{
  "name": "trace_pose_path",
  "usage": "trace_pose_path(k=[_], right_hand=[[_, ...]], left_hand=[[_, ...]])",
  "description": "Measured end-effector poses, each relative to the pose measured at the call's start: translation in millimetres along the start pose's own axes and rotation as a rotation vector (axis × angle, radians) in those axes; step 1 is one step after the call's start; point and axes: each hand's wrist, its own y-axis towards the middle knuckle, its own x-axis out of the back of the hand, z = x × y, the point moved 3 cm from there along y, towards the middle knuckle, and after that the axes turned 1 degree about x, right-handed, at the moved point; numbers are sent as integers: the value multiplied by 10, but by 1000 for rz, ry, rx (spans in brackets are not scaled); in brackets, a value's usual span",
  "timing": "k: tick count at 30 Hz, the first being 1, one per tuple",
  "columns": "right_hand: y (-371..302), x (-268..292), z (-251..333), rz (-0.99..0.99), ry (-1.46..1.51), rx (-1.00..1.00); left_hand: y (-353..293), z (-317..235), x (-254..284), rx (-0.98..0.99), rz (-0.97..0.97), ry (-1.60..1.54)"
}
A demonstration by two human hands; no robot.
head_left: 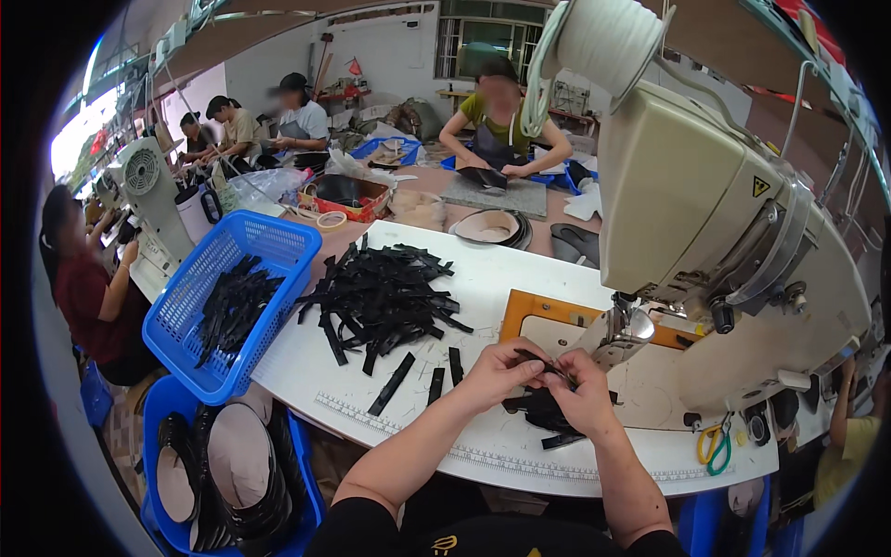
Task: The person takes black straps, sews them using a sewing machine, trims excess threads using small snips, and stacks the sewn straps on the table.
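Note:
Both my hands meet in front of the sewing machine [724,213], just left of its needle area. My left hand [506,373] pinches a black strip [548,365] between thumb and fingers. The other end of that strip sits in the closed fingers of my right hand [585,390]. Beneath my hands lies a small bunch of black strips [543,413] on the white table [445,432]. A large heap of similar strips [380,292] spreads to the left, with a few single ones lying nearer to me.
A blue basket [302,241] with black strips rests at the table's left. Below it, a blue bin [311,469] holds stacked black pieces with pale oval faces. Scissors [715,446] lie at the right edge. Opposite, a person [497,130] handles black material; several others sit further left.

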Motion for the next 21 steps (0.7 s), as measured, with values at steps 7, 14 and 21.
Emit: trace_pose_path(k=[7, 14, 21], right_hand=[[-90, -229, 0, -9, -210, 163], [-488, 547, -91, -288, -273, 96], [-803, 1637, -919, -740, -394, -103]], left_hand=[[-165, 124, 266, 43, 79, 35], [-150, -487, 41, -362, -168, 252], [-758, -1862, -819, -1637, -189, 77]])
